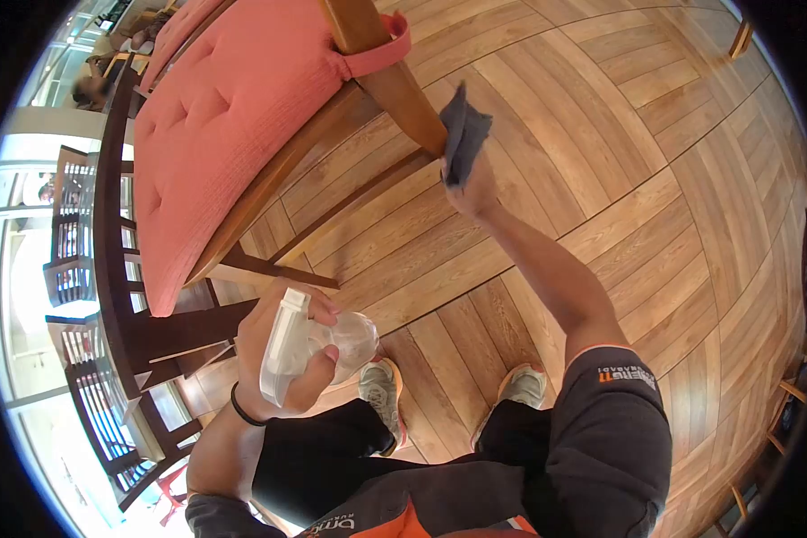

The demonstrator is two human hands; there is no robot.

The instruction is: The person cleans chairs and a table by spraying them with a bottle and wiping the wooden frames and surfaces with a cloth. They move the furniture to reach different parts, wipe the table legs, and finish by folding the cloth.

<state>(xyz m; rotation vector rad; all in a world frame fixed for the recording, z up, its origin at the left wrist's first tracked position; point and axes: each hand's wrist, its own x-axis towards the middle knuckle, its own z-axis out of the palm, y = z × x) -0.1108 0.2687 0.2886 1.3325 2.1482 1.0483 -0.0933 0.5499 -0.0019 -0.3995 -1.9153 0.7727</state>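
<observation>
A clear spray bottle with a white trigger head (pixel 284 345) is in my left hand (pixel 303 384), fingers and thumb wrapped round its neck. My right hand (pixel 475 190) is closed on a dark grey cloth (pixel 464 134), which it holds against the lower end of a wooden chair leg (pixel 412 108). The chair carries a salmon-pink tufted cushion (pixel 233 117), tied to the frame by a pink strap (pixel 381 56). Below the seat, a wooden crossbar (pixel 359 204) runs between the legs. Part of my right hand's fingers is hidden behind the cloth.
Wood-patterned flooring (pixel 592 99) spreads under the chair and my shoes (pixel 520 386). At the left stands dark slatted wooden furniture (pixel 72 224) before bright windows. More wooden legs (pixel 740 40) show at the far right edge. A person (pixel 94 90) is in the upper left background.
</observation>
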